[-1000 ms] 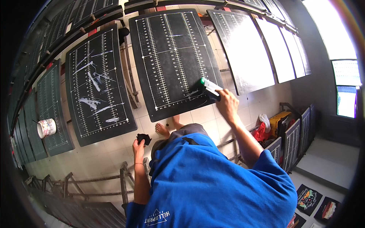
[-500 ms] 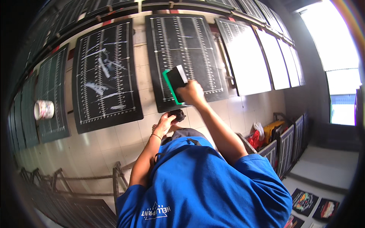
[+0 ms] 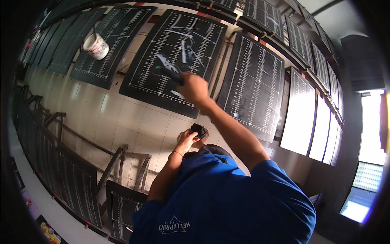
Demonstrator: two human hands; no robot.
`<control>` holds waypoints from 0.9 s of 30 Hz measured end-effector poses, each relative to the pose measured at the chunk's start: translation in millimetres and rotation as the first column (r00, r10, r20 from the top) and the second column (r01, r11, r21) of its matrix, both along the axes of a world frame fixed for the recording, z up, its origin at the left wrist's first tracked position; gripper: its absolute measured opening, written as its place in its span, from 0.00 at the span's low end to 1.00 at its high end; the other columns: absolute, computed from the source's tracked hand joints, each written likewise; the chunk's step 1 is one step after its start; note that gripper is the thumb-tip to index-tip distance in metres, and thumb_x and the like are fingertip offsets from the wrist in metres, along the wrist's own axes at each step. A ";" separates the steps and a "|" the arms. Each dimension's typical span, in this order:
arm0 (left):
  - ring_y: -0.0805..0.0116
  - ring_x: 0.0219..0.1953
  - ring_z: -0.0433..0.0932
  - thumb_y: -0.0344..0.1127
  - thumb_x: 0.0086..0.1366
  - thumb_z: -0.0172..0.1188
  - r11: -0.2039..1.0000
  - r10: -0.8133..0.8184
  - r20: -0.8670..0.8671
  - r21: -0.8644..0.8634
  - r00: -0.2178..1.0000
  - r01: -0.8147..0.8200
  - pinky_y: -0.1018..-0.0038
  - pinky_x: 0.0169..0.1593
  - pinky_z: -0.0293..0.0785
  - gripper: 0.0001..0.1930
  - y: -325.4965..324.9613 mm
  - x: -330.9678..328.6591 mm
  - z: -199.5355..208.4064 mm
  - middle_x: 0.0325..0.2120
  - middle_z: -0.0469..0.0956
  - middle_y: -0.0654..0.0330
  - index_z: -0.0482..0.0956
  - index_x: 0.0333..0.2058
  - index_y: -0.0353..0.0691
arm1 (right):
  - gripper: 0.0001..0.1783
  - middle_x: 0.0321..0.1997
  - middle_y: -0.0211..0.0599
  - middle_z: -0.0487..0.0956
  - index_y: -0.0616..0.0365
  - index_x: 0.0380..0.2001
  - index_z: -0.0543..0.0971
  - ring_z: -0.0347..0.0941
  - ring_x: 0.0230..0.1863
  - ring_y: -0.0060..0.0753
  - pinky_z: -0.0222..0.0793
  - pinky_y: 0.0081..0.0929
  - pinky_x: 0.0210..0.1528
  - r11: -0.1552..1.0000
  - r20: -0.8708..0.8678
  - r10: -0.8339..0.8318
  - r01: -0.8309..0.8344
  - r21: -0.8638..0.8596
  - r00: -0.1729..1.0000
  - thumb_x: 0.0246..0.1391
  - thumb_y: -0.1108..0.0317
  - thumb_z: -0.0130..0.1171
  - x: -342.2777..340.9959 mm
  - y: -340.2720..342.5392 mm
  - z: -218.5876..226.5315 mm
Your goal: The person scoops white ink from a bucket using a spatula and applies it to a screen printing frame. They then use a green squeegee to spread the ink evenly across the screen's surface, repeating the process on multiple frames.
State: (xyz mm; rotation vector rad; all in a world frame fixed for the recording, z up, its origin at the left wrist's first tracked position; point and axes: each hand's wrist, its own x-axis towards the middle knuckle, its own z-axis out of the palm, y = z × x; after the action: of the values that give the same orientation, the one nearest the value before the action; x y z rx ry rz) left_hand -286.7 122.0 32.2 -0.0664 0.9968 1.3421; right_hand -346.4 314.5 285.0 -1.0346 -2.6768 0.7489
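My right hand [image 3: 194,87] is closed on a squeegee [image 3: 174,75], a dark flat tool with a green edge that is blurred now. It hangs over a black board [image 3: 140,77] printed with white ruled lines. Whitish smears [image 3: 167,64] lie across that board; whether the squeegee touches them I cannot tell. Below the board's near edge, my left hand [image 3: 186,141] grips a crumpled black cloth [image 3: 200,131] close to my body.
A paint-stained white tub [image 3: 96,46] with a handle sticking out stands on the board to the left. Another ruled board [image 3: 254,83] lies right, then glare-lit boards [image 3: 300,112]. Behind me are metal frames [image 3: 111,168] and a lower row of boards [image 3: 77,183].
The view has swung left. My right hand has carried the squeegee from over the unsmeared board to the smeared one. My left hand still holds the black cloth.
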 end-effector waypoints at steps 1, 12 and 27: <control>0.68 0.35 0.77 0.31 0.65 0.59 1.000 0.014 -0.011 -0.003 1.000 -0.014 0.68 0.43 0.80 0.08 -6.3 -3.2 -1.5 0.37 0.76 0.59 0.73 0.41 0.37 | 0.12 0.40 0.43 0.81 0.56 0.36 0.80 0.79 0.42 0.45 0.76 0.39 0.42 0.993 -0.049 0.064 -0.059 0.104 0.997 0.46 0.68 0.58 -19.8 -12.7 -13.7; 0.70 0.37 0.78 0.31 0.67 0.58 0.975 0.221 -0.067 0.011 0.973 -0.221 0.71 0.43 0.80 0.04 -53.2 -17.7 8.0 0.36 0.77 0.60 0.73 0.37 0.39 | 0.11 0.49 0.44 0.81 0.55 0.36 0.83 0.78 0.52 0.38 0.76 0.33 0.40 0.901 0.363 0.302 -0.388 0.195 0.882 0.55 0.63 0.56 -95.0 -49.7 -45.8; 0.70 0.38 0.78 0.30 0.68 0.55 0.991 0.137 -0.059 0.017 0.989 -0.136 0.71 0.45 0.78 0.05 -62.0 -56.3 4.5 0.37 0.77 0.60 0.73 0.42 0.39 | 0.12 0.36 0.39 0.79 0.52 0.36 0.80 0.77 0.41 0.50 0.72 0.44 0.42 0.969 0.117 -0.239 0.228 0.100 0.964 0.44 0.70 0.59 196.5 38.4 0.3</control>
State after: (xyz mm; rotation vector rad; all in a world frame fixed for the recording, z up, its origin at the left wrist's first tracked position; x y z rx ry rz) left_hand -343.0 60.0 36.7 -0.0865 1.0491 1.4826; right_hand -149.9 352.9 285.3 -1.3879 -2.5991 0.5335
